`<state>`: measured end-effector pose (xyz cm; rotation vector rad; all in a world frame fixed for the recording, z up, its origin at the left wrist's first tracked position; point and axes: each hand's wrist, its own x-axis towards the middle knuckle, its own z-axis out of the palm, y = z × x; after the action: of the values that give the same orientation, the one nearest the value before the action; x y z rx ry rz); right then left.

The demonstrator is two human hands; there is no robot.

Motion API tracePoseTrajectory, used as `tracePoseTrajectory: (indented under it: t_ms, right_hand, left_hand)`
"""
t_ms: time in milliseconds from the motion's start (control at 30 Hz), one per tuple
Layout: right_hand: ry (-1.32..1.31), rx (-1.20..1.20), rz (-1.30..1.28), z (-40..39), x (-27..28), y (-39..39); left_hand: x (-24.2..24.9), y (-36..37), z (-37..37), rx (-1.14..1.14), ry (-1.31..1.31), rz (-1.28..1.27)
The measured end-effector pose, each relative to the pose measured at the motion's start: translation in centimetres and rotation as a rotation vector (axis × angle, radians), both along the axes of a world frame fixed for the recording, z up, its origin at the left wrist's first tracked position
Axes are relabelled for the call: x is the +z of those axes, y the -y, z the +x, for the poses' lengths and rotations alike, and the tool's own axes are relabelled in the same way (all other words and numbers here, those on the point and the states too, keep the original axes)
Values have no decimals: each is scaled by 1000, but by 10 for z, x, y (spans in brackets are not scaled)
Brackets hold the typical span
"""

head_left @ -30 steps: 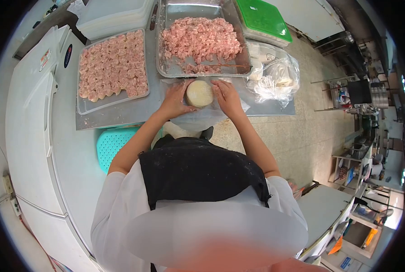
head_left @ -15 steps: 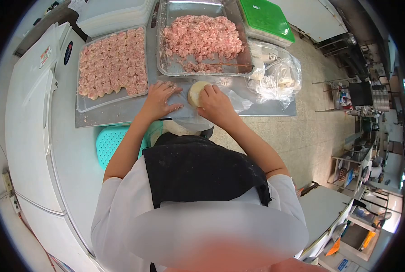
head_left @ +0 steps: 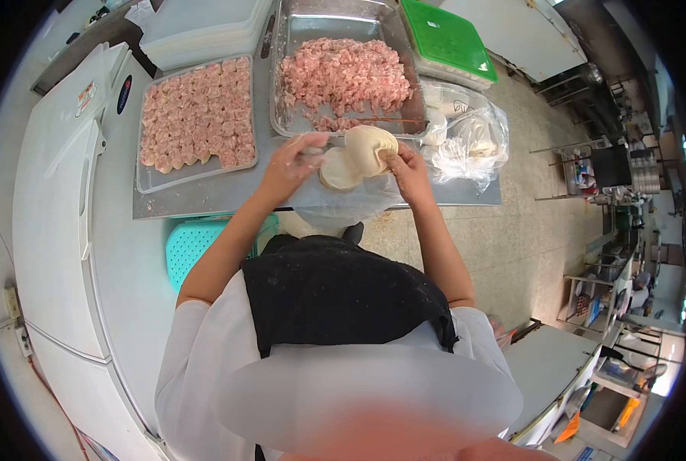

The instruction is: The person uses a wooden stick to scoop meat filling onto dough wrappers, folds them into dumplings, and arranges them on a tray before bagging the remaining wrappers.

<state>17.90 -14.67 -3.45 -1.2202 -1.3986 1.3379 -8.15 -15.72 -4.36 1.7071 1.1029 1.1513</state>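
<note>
Right hand (head_left: 410, 175) pinching a bent bunch of round dough wrappers (head_left: 367, 147) over the tabletop (head_left: 197, 201)
Wrappers pale cream, floppy, layers showing at the pinched edge; lower stack (head_left: 338, 170) sits flat, partly covered in view, near the tabletop's front edge; left hand (head_left: 288, 165) blurred, thumb and fingers apart, beside it; metal tray (head_left: 335, 29) rim close beyond; clear plastic bag (head_left: 473, 142) limits the right; narrow bare strip before the left.
</note>
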Motion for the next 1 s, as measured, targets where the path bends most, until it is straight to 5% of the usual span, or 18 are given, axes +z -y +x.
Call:
tracePoseTrajectory:
  t_ms: [100, 133, 167, 300, 333, 400, 433, 500, 600, 633, 733, 800, 867, 1000]
  right_hand:
    - [-544, 59, -261, -14, 23, 8]
    - [-543, 56, -253, -13, 24, 6]
    - [-384, 18, -198, -12, 24, 3]
    - [122, 12, 113, -2, 42, -21]
    - [121, 9, 121, -6, 47, -22]
    - [859, -148, 976, -24, 57, -22]
    - [984, -182, 1041, -44, 62, -9]
    - [1151, 256, 986, -77, 60, 25]
    - [787, 446, 909, -77, 69, 2]
    - [472, 173, 822, -58, 68, -7]
    - [813, 123, 474, -27, 90, -35]
    - [874, 55, 486, -53, 84, -20]
    - [1201, 439, 616, -95, 105, 21]
    - [694, 197, 745, -41, 79, -37]
  left_hand:
    - [6, -15, 31, -45, 88, 114]
    - [11, -18, 37, -127, 252, -192]
    - [16, -20, 42, -208, 411, -500]
    - [27, -16, 64, -209, 450, -356]
    - [33, -14, 70, -206, 679, -502]
    - [40, -18, 71, -208, 905, -641]
    - [41, -25, 65, -309, 1139, -768]
    - [48, -28, 60, -418, 1372, -884]
    - [61, -17, 51, -636, 1319, -780]
    - [61, -18, 52, -564, 1252, -730]
    - [74, -11, 47, -604, 1202, -780]
    - [73, -18, 47, -544, 1232, -807]
    - [60, -26, 44, -600, 1311, -902]
    - [63, -17, 35, -585, 1283, -798]
